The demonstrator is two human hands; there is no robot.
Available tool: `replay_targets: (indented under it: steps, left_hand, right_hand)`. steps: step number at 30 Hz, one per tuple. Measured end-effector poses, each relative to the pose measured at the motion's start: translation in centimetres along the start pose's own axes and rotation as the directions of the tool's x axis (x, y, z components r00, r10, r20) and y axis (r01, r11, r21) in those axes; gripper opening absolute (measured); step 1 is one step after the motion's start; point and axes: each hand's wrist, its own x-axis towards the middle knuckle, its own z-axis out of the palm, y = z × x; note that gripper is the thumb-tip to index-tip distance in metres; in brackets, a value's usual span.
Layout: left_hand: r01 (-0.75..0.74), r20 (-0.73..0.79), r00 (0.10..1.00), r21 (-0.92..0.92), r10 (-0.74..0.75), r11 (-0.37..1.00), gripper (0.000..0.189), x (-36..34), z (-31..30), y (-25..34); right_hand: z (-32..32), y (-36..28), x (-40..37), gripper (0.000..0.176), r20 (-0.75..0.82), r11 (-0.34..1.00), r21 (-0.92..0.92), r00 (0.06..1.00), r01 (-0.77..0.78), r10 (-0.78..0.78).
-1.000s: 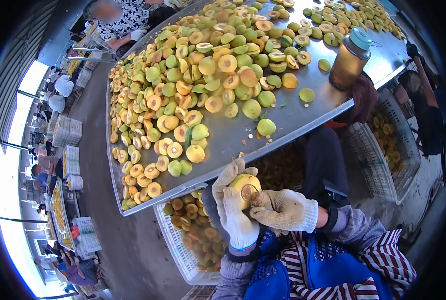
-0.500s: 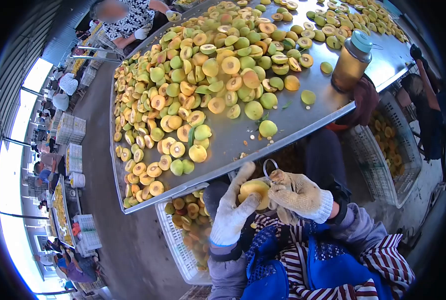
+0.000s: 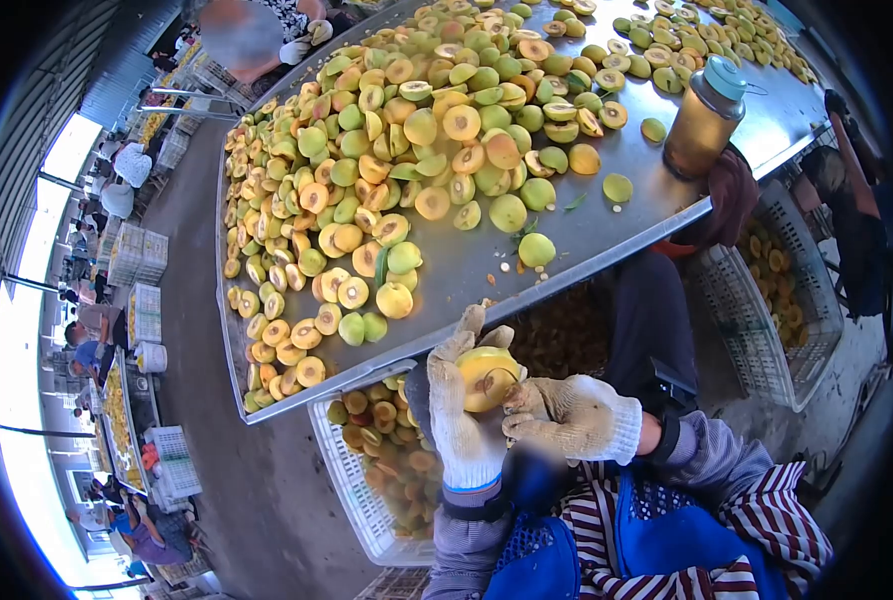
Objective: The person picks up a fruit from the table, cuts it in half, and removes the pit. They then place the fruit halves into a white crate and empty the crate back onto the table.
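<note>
My left hand [image 3: 458, 400], in a whitish work glove, holds a yellow fruit [image 3: 488, 379] between thumb and fingers, just off the table's near edge. My right hand [image 3: 578, 415], in a soiled glove, is closed at the fruit's right side. A thin curved metal loop [image 3: 501, 378] lies against the fruit's face, its lower end at my right fingertips. Beyond the hands, many halved green and yellow fruits [image 3: 396, 170] are heaped on the metal table [image 3: 456, 285].
A white crate of fruit halves [image 3: 351, 490] stands below left of the table, another crate [image 3: 766, 345] at the right. An amber bottle [image 3: 701, 120] stands on the table. One person [image 3: 251, 50] sits across at the upper left; others work farther left.
The fruit and my left hand have shifted slightly left and up. The metal loop has moved from above my right fingers onto the fruit. The person across leans closer to the table.
</note>
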Motion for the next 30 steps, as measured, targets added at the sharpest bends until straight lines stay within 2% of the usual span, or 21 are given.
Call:
replay_targets:
  steps: [3,5,7,12,14,16,19,21,22,24,25,28,29,30]
  left_hand:
    - [-0.094,-0.033,0.995,0.068,0.097,0.993,0.054,-0.5,0.6,-0.5]
    - [-0.144,-0.064,0.986,0.100,0.151,0.984,0.052,-1.1,1.4,-0.4]
    - [-0.221,0.016,0.975,0.178,0.222,0.959,0.050,-1.0,1.3,-0.2]
    - [-0.452,0.173,0.891,0.401,0.419,0.796,0.046,-0.3,0.7,-0.2]
    - [-0.429,0.181,0.903,0.394,0.389,0.813,0.046,-0.3,1.0,-0.1]
    - [-0.404,0.196,0.915,0.415,0.353,0.815,0.046,-0.3,0.7,0.0]
    - [-0.623,0.336,0.780,0.498,0.528,0.603,0.041,-1.1,0.4,-0.4]
    - [-0.759,0.451,0.636,0.516,0.626,0.397,0.039,-0.8,0.4,-0.3]
    - [-0.717,0.427,0.689,0.516,0.586,0.468,0.038,-0.7,0.4,-0.2]
    - [-0.618,0.379,0.786,0.508,0.488,0.600,0.036,-0.4,0.0,0.5]
    - [-0.504,0.318,0.863,0.510,0.392,0.697,0.034,-0.3,0.4,1.4]
    - [-0.533,0.386,0.846,0.598,0.367,0.598,0.032,0.5,0.8,2.1]
    - [-0.586,0.423,0.811,0.591,0.405,0.554,0.033,0.8,0.6,1.7]
    - [-0.440,0.335,0.892,0.497,0.302,0.748,0.034,0.9,1.0,1.6]
  right_hand:
    - [0.5,0.0,0.2,0.021,-0.014,0.986,-0.083,0.989,0.148,-0.149]
    - [0.5,0.0,0.2,0.023,0.057,0.995,-0.046,0.995,0.083,-0.080]
    - [0.0,-0.1,0.1,0.029,0.222,0.983,0.082,0.965,-0.164,0.143]
    - [-0.8,-0.6,-0.2,0.038,0.257,0.947,0.160,0.938,-0.280,0.234]
    - [-0.8,-0.5,-0.2,0.039,0.237,0.939,0.164,0.936,-0.303,0.260]
    - [-1.1,0.5,0.0,0.039,0.277,0.933,0.235,0.939,-0.272,0.204]
    - [-1.9,0.5,-0.2,0.039,0.346,0.914,0.291,0.922,-0.283,0.175]
    - [-1.9,0.7,-0.1,0.040,0.331,0.927,0.278,0.931,-0.250,0.152]
    - [-1.9,0.7,-0.1,0.040,0.315,0.936,0.269,0.939,-0.229,0.139]
    - [-1.7,0.3,0.0,0.043,0.268,0.929,0.219,0.934,-0.297,0.236]
    - [-1.7,0.2,0.2,0.044,0.267,0.923,0.239,0.934,-0.303,0.238]
    - [-1.4,0.3,0.1,0.045,0.245,0.919,0.265,0.942,-0.292,0.228]
    - [-1.5,0.1,0.0,0.045,0.229,0.924,0.261,0.948,-0.279,0.222]
    - [-1.5,-0.4,-0.2,0.044,0.224,0.906,0.281,0.940,-0.315,0.257]
